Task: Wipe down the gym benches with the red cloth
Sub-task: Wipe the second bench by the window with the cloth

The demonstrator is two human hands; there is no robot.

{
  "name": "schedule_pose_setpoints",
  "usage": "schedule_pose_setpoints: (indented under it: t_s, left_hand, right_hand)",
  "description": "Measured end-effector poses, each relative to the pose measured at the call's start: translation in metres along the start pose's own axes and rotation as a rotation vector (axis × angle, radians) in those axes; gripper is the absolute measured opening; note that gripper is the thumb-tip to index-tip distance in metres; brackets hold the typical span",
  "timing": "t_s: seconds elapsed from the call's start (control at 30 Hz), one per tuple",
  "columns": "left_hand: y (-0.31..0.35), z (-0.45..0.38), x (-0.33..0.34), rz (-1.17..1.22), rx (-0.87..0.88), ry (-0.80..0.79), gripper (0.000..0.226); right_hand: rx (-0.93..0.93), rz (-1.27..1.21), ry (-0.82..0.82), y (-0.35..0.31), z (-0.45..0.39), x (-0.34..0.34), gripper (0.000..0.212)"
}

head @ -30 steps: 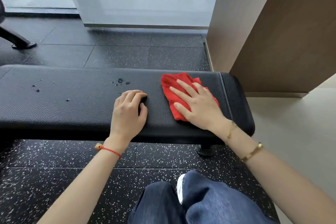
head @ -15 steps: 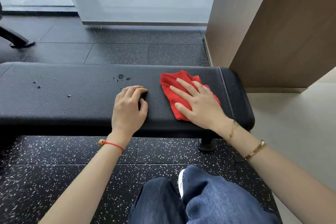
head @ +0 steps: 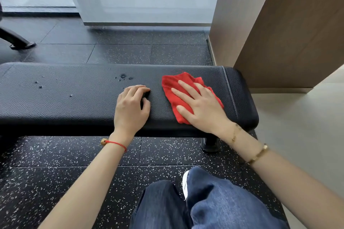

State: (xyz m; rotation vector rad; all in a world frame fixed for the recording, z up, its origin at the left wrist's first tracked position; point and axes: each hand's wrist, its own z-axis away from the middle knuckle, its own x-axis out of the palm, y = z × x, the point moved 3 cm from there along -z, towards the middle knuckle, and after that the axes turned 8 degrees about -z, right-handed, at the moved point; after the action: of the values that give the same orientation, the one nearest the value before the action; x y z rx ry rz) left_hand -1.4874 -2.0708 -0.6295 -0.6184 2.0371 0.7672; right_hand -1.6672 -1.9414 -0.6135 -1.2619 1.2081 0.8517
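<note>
A black padded gym bench [head: 74,98] runs across the view from left to right. The red cloth [head: 173,87] lies crumpled near the bench's right end. My right hand [head: 201,106] presses flat on the cloth with fingers spread, covering its near half. My left hand [head: 132,108] rests on the bench pad just left of the cloth, fingers curled under, holding nothing. Small dark droplets [head: 123,76] dot the pad beyond my left hand, and a few more droplets [head: 38,84] sit toward the left end.
A brown wall panel [head: 290,33] rises close behind the bench's right end. A bench foot [head: 210,145] stands on the speckled black floor [head: 55,163]. A machine leg [head: 16,40] sits at far left. My jeans-clad legs [head: 204,202] are at the bottom.
The view has shifted slightly. Both hands and the cloth keep nearly the same place on the bench.
</note>
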Motion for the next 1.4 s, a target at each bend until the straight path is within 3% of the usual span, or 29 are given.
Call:
schedule_pose_setpoints:
  t_s: [0.17,0.27,0.43,0.57,0.73,0.83,1.03,1.17,1.4]
  left_hand:
    - [0.001,0.001,0.001,-0.001,-0.005,-0.011,0.03]
    - [0.001,0.001,0.002,0.0,-0.018,-0.012,0.028]
    - [0.001,0.0,0.002,0.009,-0.019,-0.014,0.027]
    - [-0.002,0.0,0.004,0.025,-0.01,-0.013,0.027]
    - [-0.002,0.0,0.006,0.019,-0.009,-0.014,0.027]
    - [-0.001,0.001,0.007,0.015,-0.014,-0.01,0.027]
    - [-0.001,0.0,0.006,0.009,-0.01,-0.007,0.026]
    - [-0.003,0.0,0.005,0.016,0.005,-0.003,0.026]
    - [-0.002,0.001,0.004,0.009,-0.008,-0.004,0.025]
  right_hand:
    - [0.253,0.024,0.061,0.06,0.0,-0.017,0.054]
    - [0.338,0.011,0.063,0.049,-0.031,-0.013,0.054]
    - [0.114,0.003,-0.012,-0.008,-0.025,0.005,0.056]
    - [-0.022,-0.003,-0.018,-0.001,0.018,0.0,0.059]
    - [0.264,0.004,0.064,0.069,0.017,-0.018,0.056]
    - [0.399,-0.015,0.058,0.073,-0.012,-0.019,0.055]
    - [0.134,-0.015,-0.021,0.005,-0.01,-0.001,0.057]
    - [0.06,-0.014,-0.01,0.015,0.03,-0.008,0.059]
    - [0.444,-0.016,0.075,0.083,0.005,-0.023,0.054]
